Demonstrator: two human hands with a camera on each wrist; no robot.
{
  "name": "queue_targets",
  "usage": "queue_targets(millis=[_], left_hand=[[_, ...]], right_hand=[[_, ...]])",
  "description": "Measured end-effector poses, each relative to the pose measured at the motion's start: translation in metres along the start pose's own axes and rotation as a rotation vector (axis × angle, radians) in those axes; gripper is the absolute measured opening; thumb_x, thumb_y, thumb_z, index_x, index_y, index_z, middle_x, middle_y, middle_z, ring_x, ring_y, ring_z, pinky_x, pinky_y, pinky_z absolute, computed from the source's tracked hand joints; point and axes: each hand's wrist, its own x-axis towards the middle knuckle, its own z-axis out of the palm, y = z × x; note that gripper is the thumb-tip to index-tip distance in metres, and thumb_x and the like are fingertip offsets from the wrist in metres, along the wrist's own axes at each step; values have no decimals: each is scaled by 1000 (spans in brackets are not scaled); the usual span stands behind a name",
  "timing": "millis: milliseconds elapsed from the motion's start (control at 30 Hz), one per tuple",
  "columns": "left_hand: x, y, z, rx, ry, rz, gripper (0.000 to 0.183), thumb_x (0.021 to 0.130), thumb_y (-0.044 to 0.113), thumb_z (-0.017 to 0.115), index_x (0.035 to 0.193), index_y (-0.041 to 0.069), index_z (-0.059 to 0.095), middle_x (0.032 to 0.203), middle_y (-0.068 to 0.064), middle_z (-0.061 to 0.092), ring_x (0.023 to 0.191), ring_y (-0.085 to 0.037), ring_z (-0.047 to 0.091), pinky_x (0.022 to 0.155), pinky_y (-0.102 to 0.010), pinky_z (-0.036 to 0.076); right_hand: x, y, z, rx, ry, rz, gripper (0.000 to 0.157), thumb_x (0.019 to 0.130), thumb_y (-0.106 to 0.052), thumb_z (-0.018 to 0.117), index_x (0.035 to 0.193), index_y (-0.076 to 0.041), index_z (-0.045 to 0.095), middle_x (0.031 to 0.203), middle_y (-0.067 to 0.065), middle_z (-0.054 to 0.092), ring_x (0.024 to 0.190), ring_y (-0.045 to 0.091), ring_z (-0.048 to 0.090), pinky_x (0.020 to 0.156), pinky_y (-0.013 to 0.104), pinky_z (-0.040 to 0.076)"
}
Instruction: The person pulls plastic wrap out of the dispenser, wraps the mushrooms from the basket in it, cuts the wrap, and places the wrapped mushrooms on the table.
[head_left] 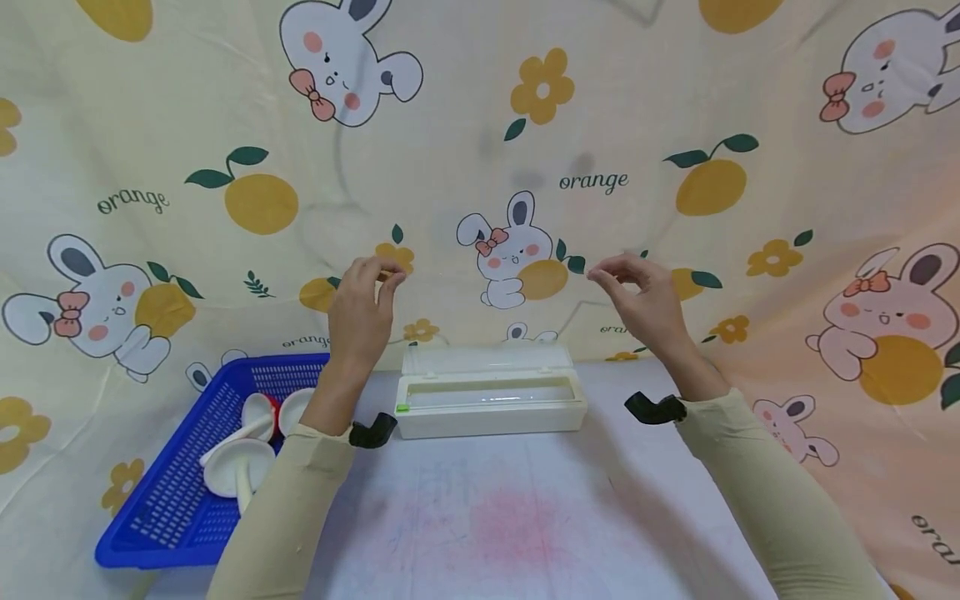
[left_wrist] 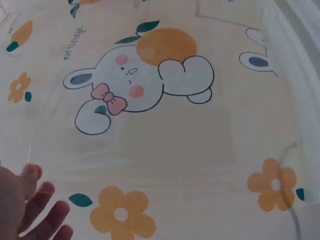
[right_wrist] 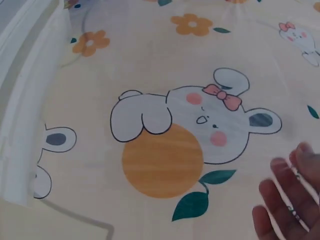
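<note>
1. Left hand [head_left: 362,312]: raised above the table, left of the dispenser's middle. Thumb and fingertips are brought together, pinching an edge of clear film [left_wrist: 150,171]; the other fingers are partly bent in the left wrist view.
2. Right hand [head_left: 647,302]: raised to a similar height, well apart from the left. Thumb and index finger pinch the film's other side; remaining fingers loosely bent.
3. Film position: between the two hands, in front of the backdrop cloth [head_left: 450,158]. It shows only as faint sheen and streaks in the wrist views; its outline is barely visible from the head. Cannot tell where its lower edge ends.
4. White dispenser [head_left: 487,422]: long box on the table, below and between the hands. Translucent lid [head_left: 487,358] stands open at the back; green tab [head_left: 402,408] at the left end of its top.
5. Blue basket [head_left: 123,537]: on the left, partly behind the left sleeve [head_left: 281,517]. Contains white ladle-like utensils [head_left: 238,468] and a red-edged item, partly hidden.
6. White tabletop [head_left: 420,533]: pinkish stain in front of the dispenser.
7. Backdrop: printed with rabbits, oranges and flowers. Dark pieces [head_left: 655,408] sit at both wrists.
</note>
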Motion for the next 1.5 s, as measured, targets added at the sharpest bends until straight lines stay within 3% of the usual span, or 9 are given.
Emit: queue_targets(millis=[267,467,633,867,1000,1233,1367,1500], left_hand=[[-18,-2,-11,-248,-62,25,15,107,13,66,116,2,69,106,-10,73,101,-23,68,95,-28,52],[-38,-1,-20,-377,-116,-2,12,108,9,65,116,2,69,102,-9,73,95,-17,71,92,-14,53],[-57,-3,-28,-433,-171,-14,10,106,4,65,115,3,70,100,-9,72,92,-13,70,89,-15,56],[-84,-9,-35,-508,-260,70,16,102,-7,66,114,2,69,98,-7,71,88,-15,71,92,-18,57],[-101,-14,-37,-555,-336,127,17,100,-10,65,111,3,68,100,-5,70,89,-16,70,92,-21,58],[-127,-15,-39,-628,-517,194,16,100,-8,64,108,6,65,91,-2,67,80,-16,68,82,-28,63],[-141,-16,-37,-637,-618,182,21,102,-7,63,109,13,65,89,-1,66,78,-14,66,78,-31,62],[-158,-20,-32,-639,-738,118,20,105,0,63,108,20,66,90,0,67,80,-12,67,79,-32,62]], right_hand=[[-20,-3,-13,125,-78,-90,9,101,2,72,108,-1,77,97,14,77,96,3,69,105,17,49],[-42,-8,-20,248,-131,-113,14,98,11,70,107,2,76,96,15,76,92,12,74,100,20,54],[-61,-9,-27,297,-212,-118,15,97,13,69,107,4,74,96,12,75,90,13,74,92,19,58],[-90,-8,-33,372,-322,-107,23,94,20,67,106,2,73,94,10,74,87,15,73,84,22,61],[-109,-3,-33,445,-386,-126,30,92,25,64,108,1,72,93,8,74,85,16,72,83,23,61],[-140,1,-38,416,-523,-53,34,93,21,66,108,-9,73,95,3,74,88,17,72,86,27,61],[-154,7,-35,444,-595,-39,35,95,20,64,108,-12,72,95,4,73,88,20,71,86,29,61],[-170,15,-29,489,-651,-24,34,96,18,64,107,-14,72,94,5,73,86,20,70,85,31,60]])
